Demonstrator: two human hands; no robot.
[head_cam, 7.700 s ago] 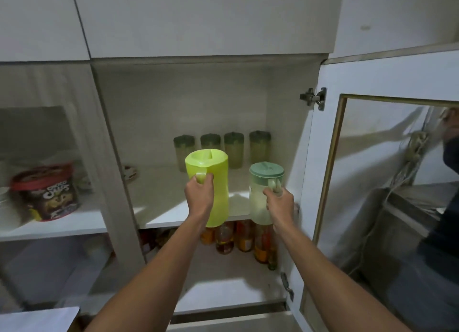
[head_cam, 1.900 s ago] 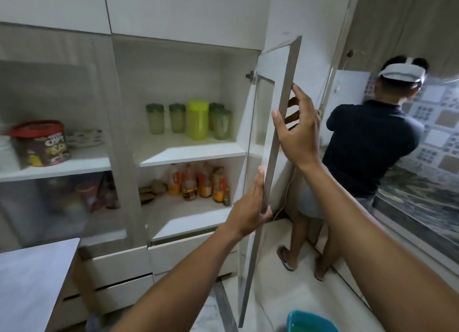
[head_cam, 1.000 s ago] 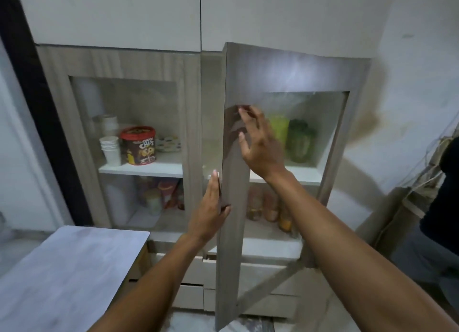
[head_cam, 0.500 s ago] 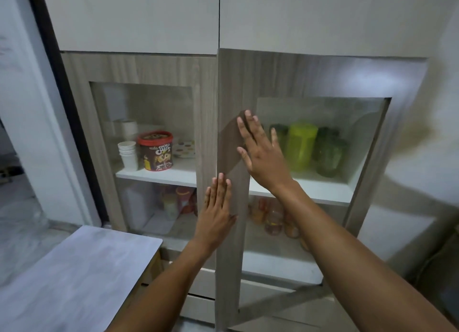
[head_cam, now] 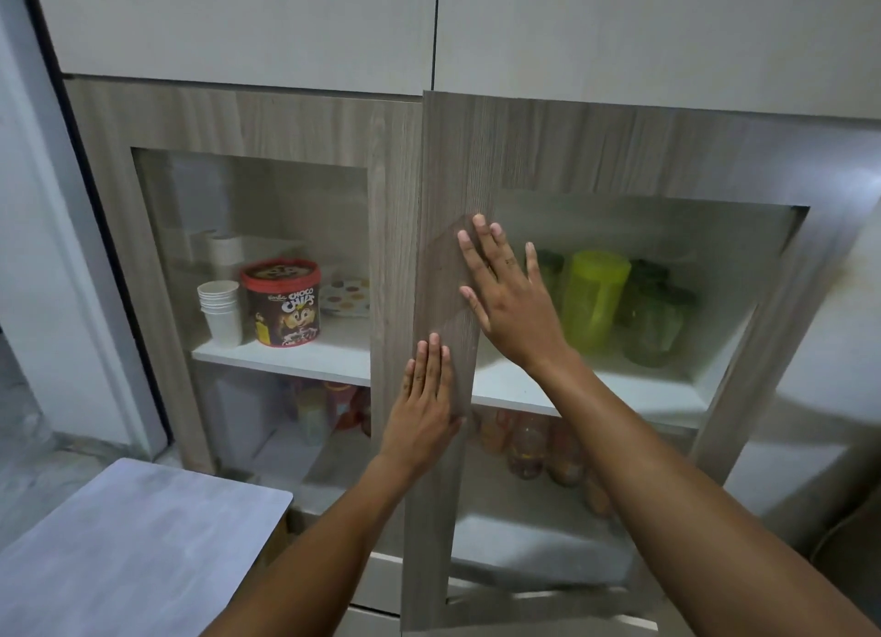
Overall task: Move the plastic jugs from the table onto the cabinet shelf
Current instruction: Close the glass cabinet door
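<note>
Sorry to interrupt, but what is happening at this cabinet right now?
A person presses both palms, left hand and right hand, flat on the wood-grain, glass-panelled cabinet door, pushing it shut. Behind the glass, the lime-green plastic jug stands on the white shelf among darker green containers.

I'm seeing the lime-green jug [head_cam: 593, 298] standing upright on the cabinet shelf [head_cam: 619, 388] behind the glass door, a darker green jug [head_cam: 655, 321] sitting just beside it.
</note>
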